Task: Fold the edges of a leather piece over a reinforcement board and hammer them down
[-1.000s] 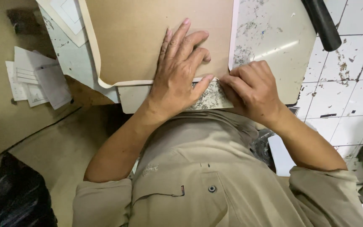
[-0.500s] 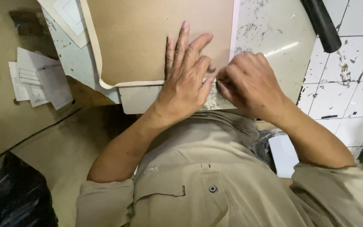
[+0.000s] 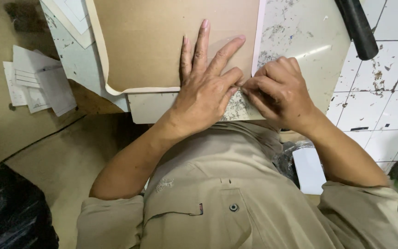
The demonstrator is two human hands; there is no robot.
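Note:
A large brown cardboard sheet (image 3: 162,41) with a pale edge lies on a speckled white worktop (image 3: 300,32). My left hand (image 3: 206,87) rests flat on the sheet's near right corner, fingers spread and pointing away from me. My right hand (image 3: 277,90) is curled beside it, fingertips pinched at the sheet's lower right corner next to my left thumb. What the fingers pinch is hidden; it looks like the sheet's edge or a thin strip.
A black cylinder (image 3: 358,27) lies at the top right over white tiled floor (image 3: 383,92). Loose white papers (image 3: 35,83) lie on brown card at the left. A black bag (image 3: 10,216) sits bottom left. A white sheet (image 3: 307,168) lies by my right side.
My left hand has slid a little farther up the sheet. My right hand has moved up the sheet's right corner, staying pinched beside the left thumb.

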